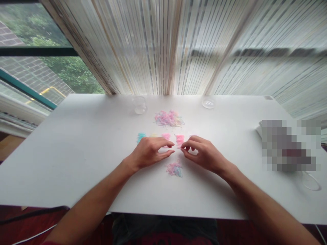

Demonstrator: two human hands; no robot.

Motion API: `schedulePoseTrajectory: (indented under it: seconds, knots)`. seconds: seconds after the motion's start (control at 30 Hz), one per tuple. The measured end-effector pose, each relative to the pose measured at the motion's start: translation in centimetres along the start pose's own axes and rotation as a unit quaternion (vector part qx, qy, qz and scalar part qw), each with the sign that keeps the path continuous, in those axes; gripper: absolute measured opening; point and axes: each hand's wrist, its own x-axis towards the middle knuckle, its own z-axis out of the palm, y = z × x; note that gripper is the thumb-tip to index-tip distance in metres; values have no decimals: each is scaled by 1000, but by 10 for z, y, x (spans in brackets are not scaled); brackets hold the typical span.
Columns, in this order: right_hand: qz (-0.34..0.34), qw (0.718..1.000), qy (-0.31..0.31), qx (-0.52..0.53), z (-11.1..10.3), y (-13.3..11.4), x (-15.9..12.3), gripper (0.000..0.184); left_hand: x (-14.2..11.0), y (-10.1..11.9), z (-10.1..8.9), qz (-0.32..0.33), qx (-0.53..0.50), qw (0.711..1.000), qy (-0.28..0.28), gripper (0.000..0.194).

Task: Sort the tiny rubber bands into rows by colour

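Observation:
Rows of thin, band-like strands lie on the white table, sorted by colour: a blue row (141,136), a pale yellow row (153,135), a pink row (166,136) and a coral row (180,139). A purple bit shows behind my right hand (187,149). That hand is pinched at the lower end of the coral row; what its fingertips hold is too small to make out. Beside the pink row, my left hand (166,149) has thumb and forefinger apart, with nothing seen between them. A small mixed pile (174,169) lies nearer to me, and a larger mixed heap (169,118) beyond the rows.
Toward the back of the table (84,153) stand a clear round container (140,106) and, to its right, a clear lid (208,103). A blurred-out object (286,146) with a white cord loop (312,182) lies at the right. Striped curtains (143,44) hang behind.

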Motion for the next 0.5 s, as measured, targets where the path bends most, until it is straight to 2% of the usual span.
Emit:
schedulePoseTrajectory:
  seconds: [0.27, 0.5]
  knots:
    - [-18, 1000, 6, 10, 3, -6, 0, 11, 2, 3, -2, 14, 5, 1000, -28, 14]
    - [-5, 1000, -1, -2, 0, -7, 0, 10, -1, -11, -23, -27, 44, 997, -50, 13]
